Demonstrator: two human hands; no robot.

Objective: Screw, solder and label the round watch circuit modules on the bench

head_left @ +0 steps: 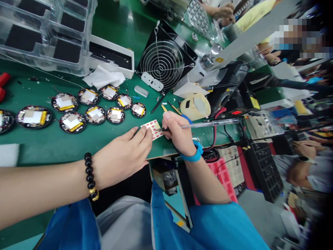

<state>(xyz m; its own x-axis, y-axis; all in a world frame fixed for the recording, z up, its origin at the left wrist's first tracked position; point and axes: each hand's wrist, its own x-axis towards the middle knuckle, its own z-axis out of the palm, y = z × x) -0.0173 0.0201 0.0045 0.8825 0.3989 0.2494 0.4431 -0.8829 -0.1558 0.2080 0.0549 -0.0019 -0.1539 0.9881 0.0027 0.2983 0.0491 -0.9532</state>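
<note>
My left hand [127,156] lies low on the green bench with its fingers together, holding down the left edge of a small sticker sheet [155,125] printed with rows of red marks. A clear-barrelled pen [213,123] is pinched in my right hand [179,130]; its dark front end points left at the sheet, and I cannot tell if the tip touches it. Beyond my left hand, several round electronic units [73,122] lie face up, showing circuit parts and white batteries with yellow edges.
A black fan [161,64] with a wire guard stands behind the sheet. Near my right hand is a cream tape roll [195,107]. A clear compartment tray [47,34] and a white box [111,55] stand at the back left. Other people's hands [221,14] show across the bench.
</note>
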